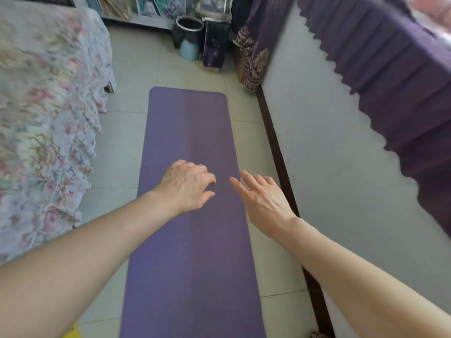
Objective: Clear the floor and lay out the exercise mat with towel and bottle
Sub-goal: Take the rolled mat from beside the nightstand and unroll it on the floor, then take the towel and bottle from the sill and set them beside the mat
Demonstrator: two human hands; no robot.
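From the head camera, you are looking down along a purple exercise mat (192, 215) that lies unrolled and flat on the pale tiled floor (127, 152), running away from you from the bottom edge of the picture to its rounded far end. Both of your bare forearms reach out over it.

Your left hand (186, 185) is above the middle of the mat, palm down, with the fingers curled loosely inward and nothing between them; it grips nothing. Your right hand (262, 197) is just beside it, over the mat's right edge, palm down with the fingers stretched out and spread, also empty. You cannot tell from this view whether either hand touches the mat or only hovers above it. The fingertips of the two hands are near each other but apart.

To the left of the mat stands a bed with a floral cover (44, 123) hanging down to the floor. To the right, a grey wall (329, 147) with a dark skirting board (275, 142) runs alongside the mat, and a purple cloth (390, 76) hangs down over its upper part. Beyond the mat's far end, a dark bin (189, 32) and a dark box (214, 45) sit side by side on the floor, next to a patterned purple curtain (253, 54). A small yellow patch (73, 332) shows at the bottom left; it is too cut off to identify.
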